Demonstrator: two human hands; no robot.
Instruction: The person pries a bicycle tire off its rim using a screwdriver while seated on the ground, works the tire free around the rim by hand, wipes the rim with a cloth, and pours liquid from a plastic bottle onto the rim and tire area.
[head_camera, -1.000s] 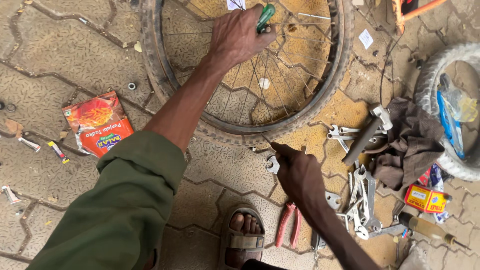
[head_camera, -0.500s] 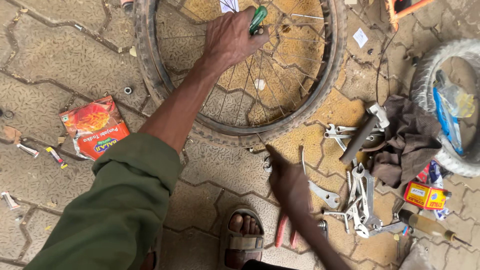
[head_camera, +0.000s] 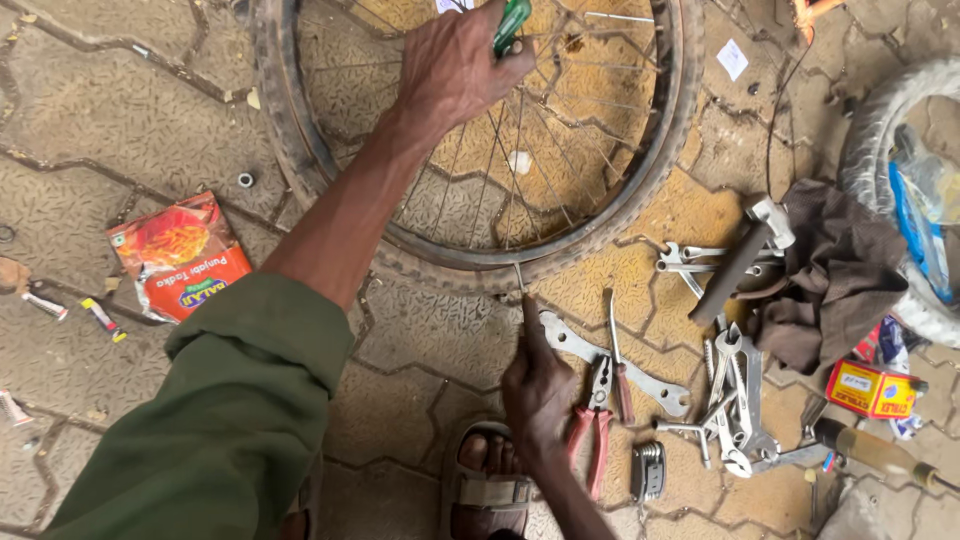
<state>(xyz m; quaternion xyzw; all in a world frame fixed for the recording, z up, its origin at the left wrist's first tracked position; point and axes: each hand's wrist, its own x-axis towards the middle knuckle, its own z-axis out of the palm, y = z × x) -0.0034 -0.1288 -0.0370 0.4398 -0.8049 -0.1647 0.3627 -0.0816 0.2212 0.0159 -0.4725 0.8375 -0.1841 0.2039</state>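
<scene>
Left hand (head_camera: 455, 65) grips a green-handled screwdriver (head_camera: 511, 24) at the far spokes; right hand (head_camera: 537, 385) pinches a spoke (head_camera: 518, 278) at the near tyre (head_camera: 470, 265), which may slip and bend.

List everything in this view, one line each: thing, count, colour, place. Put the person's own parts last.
bicycle wheel: one, dark tyre, metal spokes, flat on paving, top centre
screwdriver: one, green handle, in left hand
thin metal rod: one, grey, at tyre edge, at right fingertips
snack packet: one, red-orange, left on paving
pliers: one, red handles, beside right hand
flat wrench: one, silver, right of right hand
cloth: one, brown, right
small box: one, yellow-red, right edge
second tyre: one, grey, far right
sandalled foot: one, bottom centre
left hand: over spokes, green sleeve
right hand: below tyre
</scene>
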